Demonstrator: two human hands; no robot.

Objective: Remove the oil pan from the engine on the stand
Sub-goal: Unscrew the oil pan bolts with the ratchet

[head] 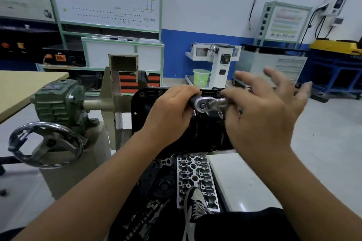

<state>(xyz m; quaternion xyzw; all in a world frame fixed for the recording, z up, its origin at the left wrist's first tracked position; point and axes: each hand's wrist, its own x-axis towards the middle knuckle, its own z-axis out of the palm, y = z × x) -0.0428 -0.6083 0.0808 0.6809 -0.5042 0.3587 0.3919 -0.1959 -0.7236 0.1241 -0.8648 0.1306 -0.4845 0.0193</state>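
Note:
The black oil pan faces up on the engine held in the stand, its flange showing bolt holes along the far and left edges. My left hand grips the handle end of a chrome ratchet wrench held over the pan. My right hand is at the ratchet's head, thumb and forefinger against it, while the other fingers spread out straight and blurred. What the ratchet sits on is hidden by my hands.
The stand's green gearbox and chrome handwheel are at the left. Below the pan lie a cylinder head, a black cover with a chain and a white board. My shoe is near them.

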